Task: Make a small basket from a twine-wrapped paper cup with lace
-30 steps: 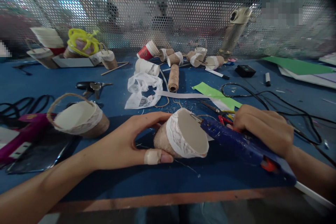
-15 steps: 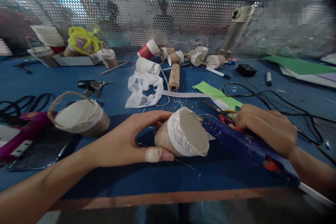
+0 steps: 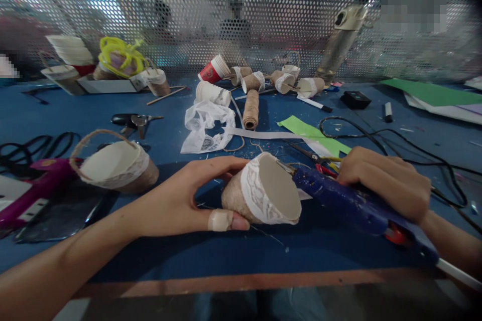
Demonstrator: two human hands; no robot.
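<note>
Near the table's front edge, my left hand (image 3: 192, 200) is wrapped round a twine-covered paper cup (image 3: 259, 190) with white lace at its rim. The cup lies tilted, its mouth turned right. A bandage covers my left thumb. My right hand (image 3: 387, 183) grips a dark blue glue gun (image 3: 346, 200), whose metal tip meets the cup's upper rim. A white glue stick (image 3: 457, 273) juts from the gun's back. Left of my left hand sits a finished-looking cup basket (image 3: 120, 165) with a twine handle.
Behind the held cup are scissors (image 3: 307, 153), green paper (image 3: 312, 133), a lace bundle (image 3: 205, 128) and a twine roll (image 3: 251, 110). Several cups and a metal bottle (image 3: 339, 42) line the mesh screen (image 3: 271, 25). A magenta glue gun (image 3: 48, 185) lies left; black cables (image 3: 410, 153) run right.
The blue glue gun and my right hand have shifted slightly right, the tip still at the cup's rim. My left hand and the cup look nearly unchanged.
</note>
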